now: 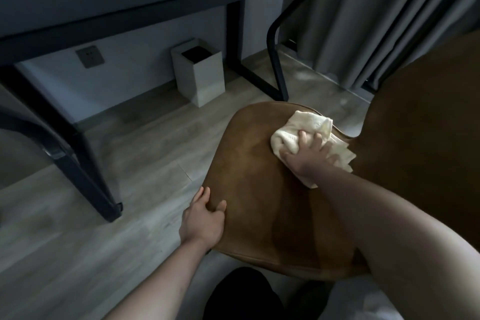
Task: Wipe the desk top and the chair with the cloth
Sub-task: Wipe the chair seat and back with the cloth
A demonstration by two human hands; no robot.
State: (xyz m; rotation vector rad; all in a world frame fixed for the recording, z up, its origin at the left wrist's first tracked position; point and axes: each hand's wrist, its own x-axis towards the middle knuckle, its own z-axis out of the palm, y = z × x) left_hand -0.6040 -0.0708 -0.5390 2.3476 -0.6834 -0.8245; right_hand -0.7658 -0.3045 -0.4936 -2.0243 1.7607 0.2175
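Observation:
A brown upholstered chair (262,189) fills the lower right, its seat facing me and its backrest rising at the far right. A crumpled cream cloth (293,128) lies on the far part of the seat. My right hand (307,154) presses down on the cloth with spread fingers. My left hand (204,218) holds the seat's left edge, thumb on top and fingers curled round the rim. The desk (130,10) shows only as a dark frame and underside at the upper left; its top is out of view.
A white square waste bin (201,78) stands on the wood floor against the wall under the desk. Black desk legs (85,174) slant at the left and centre. Grey curtains (376,15) hang at the upper right. A wall socket (89,56) sits low on the wall.

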